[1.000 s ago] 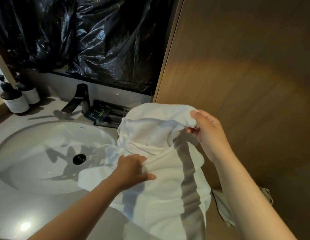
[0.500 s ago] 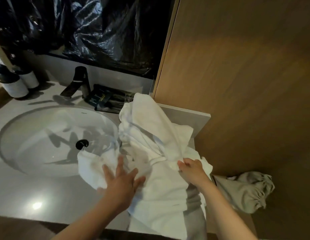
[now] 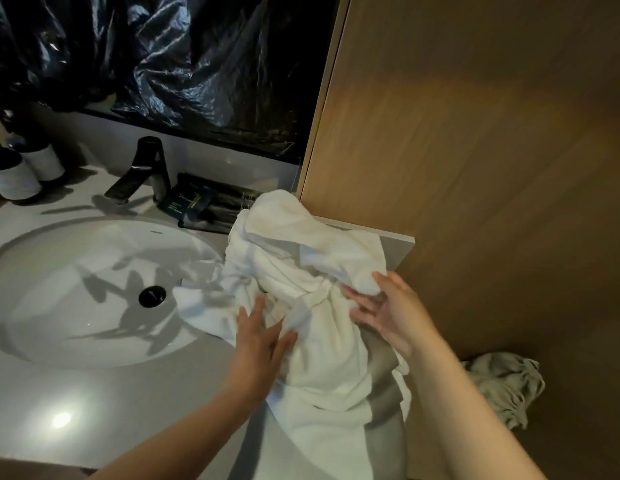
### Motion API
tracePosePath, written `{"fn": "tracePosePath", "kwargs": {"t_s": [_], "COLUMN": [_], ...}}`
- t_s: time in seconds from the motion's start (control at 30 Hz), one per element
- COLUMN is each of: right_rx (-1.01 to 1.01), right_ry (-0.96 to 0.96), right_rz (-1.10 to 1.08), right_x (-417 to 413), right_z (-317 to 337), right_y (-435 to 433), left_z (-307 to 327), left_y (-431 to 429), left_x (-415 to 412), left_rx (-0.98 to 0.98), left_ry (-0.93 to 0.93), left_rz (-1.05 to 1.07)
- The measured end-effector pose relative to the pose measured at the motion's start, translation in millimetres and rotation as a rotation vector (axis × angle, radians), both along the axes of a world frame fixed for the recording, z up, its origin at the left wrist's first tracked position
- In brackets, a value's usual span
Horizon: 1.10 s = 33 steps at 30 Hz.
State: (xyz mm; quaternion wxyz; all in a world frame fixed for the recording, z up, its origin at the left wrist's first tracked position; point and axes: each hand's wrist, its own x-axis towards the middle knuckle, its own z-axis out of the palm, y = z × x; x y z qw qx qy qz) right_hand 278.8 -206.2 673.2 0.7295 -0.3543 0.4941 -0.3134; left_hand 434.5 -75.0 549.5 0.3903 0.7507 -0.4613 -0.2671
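A white towel (image 3: 301, 271) lies crumpled on the counter (image 3: 94, 393) beside the sink (image 3: 76, 289), one end hanging over the edge. The left hand (image 3: 256, 337) and right hand (image 3: 388, 313) rest on it, fingers spread.

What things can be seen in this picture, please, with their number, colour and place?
counter: one, grey, bottom left
sink: one, white, in the counter
towel: one, white, crumpled right of the sink
tap: one, black, behind the sink
bottles: two, white, dark tops, far left
packets: a few, dark, between tap and towel
plastic sheet: one, black, above
cloth: one, grey, lower right
left hand: one, flat on the towel
right hand: one, touching the towel
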Motion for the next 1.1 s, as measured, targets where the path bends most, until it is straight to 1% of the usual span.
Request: {"fn": "tracePosePath", "kwargs": {"t_s": [0.03,0.1,0.17,0.33,0.37,0.43,0.47,0.6,0.67,0.73,0.8,0.83,0.9,0.93,1.0,1.07,1.1], "right_rx": [-0.048,-0.177,-0.28,-0.456,-0.494,-0.569,-0.602,-0.727,-0.772,-0.812,-0.849,-0.862,-0.886,-0.901,-0.918,-0.942,-0.961], "right_ry": [-0.022,0.02,0.049,-0.122,-0.14,-0.144,-0.128,0.026,0.071,0.068,0.057,0.053,0.08,0.103,0.123,0.133,0.142], "right_rz": [0.046,0.134,0.144,0.187,0.197,0.208,0.207,0.18,0.167,0.146,0.122,0.114,0.107,0.108,0.114,0.115,0.114], "right_x": [3,8,12,23,26,33,36,41,42,41,41,40,40,40,40,38,36], "right_z": [14,39,59,100,109,126,134,155,161,167,175,180,185,185,184,183,183], "right_y": [-5,-9,-6,10,13,17,19,23,27,30,32,32,31,31,31,32,32], "left_z": [-3,-9,-11,-19,-21,-16,-12,15,30,44,62,75,104,117,134,145,149], "left_y": [-4,-7,-2,18,19,20,19,11,12,16,17,15,11,7,-2,-11,-15], "left_x": [0,2,8,19,20,24,27,36,43,57,69,73,75,74,72,75,78], "left_rx": [-0.004,-0.01,-0.005,-0.028,-0.005,0.101,0.148,0.297,0.301,0.188,0.034,-0.054,-0.198,-0.239,-0.261,-0.276,-0.285], "left_ry": [-0.022,-0.056,-0.08,-0.303,-0.323,-0.351,-0.341,-0.18,-0.125,-0.133,-0.145,-0.133,-0.051,0.014,0.123,0.177,0.174], "left_rz": [-0.004,-0.012,-0.041,-0.174,-0.196,-0.247,-0.26,-0.284,-0.247,-0.121,-0.019,0.018,0.038,0.04,0.054,0.055,0.041]}}
